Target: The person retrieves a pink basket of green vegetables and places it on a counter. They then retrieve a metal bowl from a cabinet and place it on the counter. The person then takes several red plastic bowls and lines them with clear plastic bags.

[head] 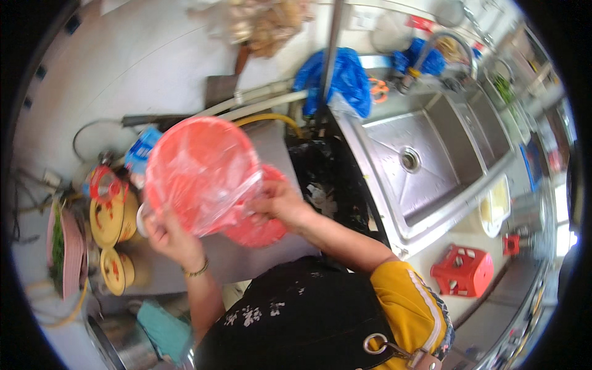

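A red plastic bucket (199,162) is tilted over the grey worktop, with clear plastic film (217,203) in and over its mouth. At the bucket's lower left rim, beside a white round part (142,221), my left hand (173,236) is closed on the edge. My right hand (280,203) pinches the clear film at the bucket's right side. Partly behind the bucket and my right hand lies a second red plastic item (259,233); its full shape is hidden.
Yellow enamel lidded pots (106,224) stand at the left near a pink basket (74,254) of greens. Right of the worktop is a black bin bag (319,171), then a steel double sink (402,194). A cleaver (222,95) hangs behind. A red plastic stool (467,273) is lower right.
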`<state>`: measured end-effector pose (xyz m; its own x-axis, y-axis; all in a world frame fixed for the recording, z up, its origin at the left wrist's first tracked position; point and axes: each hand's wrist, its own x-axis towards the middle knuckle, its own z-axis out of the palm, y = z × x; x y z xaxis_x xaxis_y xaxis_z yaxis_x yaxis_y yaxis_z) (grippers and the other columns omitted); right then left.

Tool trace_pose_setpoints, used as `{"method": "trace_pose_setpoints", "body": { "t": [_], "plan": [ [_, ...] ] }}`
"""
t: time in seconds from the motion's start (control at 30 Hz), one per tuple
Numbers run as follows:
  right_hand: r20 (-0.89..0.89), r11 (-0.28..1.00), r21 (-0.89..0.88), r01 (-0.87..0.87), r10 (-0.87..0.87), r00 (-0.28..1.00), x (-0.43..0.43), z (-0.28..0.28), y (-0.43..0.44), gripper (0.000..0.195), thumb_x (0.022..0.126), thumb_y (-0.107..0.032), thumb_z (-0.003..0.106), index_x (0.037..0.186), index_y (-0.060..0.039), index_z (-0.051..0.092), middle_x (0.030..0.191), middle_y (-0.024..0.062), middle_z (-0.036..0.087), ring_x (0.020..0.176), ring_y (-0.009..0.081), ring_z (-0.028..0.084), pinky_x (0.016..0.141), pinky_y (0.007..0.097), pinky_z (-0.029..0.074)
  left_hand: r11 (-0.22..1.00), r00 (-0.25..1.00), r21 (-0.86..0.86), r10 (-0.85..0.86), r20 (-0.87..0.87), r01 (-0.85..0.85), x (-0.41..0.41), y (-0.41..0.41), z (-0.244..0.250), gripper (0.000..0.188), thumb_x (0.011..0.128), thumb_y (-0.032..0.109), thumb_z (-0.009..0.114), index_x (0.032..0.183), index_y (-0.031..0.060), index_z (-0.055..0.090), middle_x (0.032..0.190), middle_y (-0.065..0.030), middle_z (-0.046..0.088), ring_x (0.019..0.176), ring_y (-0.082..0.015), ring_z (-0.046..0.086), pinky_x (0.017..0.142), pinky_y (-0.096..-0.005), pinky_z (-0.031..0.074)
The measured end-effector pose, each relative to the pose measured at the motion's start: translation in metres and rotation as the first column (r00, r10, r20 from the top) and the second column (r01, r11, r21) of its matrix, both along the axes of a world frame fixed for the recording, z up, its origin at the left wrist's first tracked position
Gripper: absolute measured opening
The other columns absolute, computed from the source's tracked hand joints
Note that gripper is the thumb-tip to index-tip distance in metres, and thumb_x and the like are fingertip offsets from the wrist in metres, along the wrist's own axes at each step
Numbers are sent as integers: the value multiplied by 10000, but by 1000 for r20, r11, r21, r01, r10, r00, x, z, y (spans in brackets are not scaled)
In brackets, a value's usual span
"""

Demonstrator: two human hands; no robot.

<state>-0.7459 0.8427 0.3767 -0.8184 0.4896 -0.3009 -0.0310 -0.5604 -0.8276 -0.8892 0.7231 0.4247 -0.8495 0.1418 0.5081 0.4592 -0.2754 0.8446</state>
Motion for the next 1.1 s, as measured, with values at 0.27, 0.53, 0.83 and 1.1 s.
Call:
{"method": "trace_pose_setpoints", "body": {
  "t": [0.27,0.53,0.83,1.1],
  "plan": [
    [26,990,123,-69,66,997,5,-30,-20,252,831,-53,649,1075,9,625,900,95,688,683,145,650,633,276,541,845,655,371,-534,535,385,-24,-25,-5,246,912,97,558,1134,-9,573,1091,-129,640,967,-202,627,831,-350,533],
    [-251,973,-186,-138,89,964,-8,36,41,332,871,-55,609,1155,113,580,1146,216,636,995,271,659,887,364,534,669,651,-117,-643,404,734,-9,-33,-8,287,861,4,591,1148,-5,597,1055,-21,631,945,-98,581,830,-241,463],
    [-106,960,-105,-259,248,963,-36,13,87,206,880,-113,642,1004,52,638,909,127,690,730,176,673,657,278,546,787,856,-421,-515,-45,451,-22,-32,-36,348,850,26,664,716,70,346,787,41,398,687,-52,319,567,-223,287],
    [250,887,250,-388,328,911,-61,-20,91,174,887,-161,664,957,-2,663,865,77,688,728,146,651,631,286,536,775,764,-34,-613,202,631,-4,-15,-37,223,948,103,586,760,44,482,873,7,563,784,-59,478,685,-212,403]
  ]
}}
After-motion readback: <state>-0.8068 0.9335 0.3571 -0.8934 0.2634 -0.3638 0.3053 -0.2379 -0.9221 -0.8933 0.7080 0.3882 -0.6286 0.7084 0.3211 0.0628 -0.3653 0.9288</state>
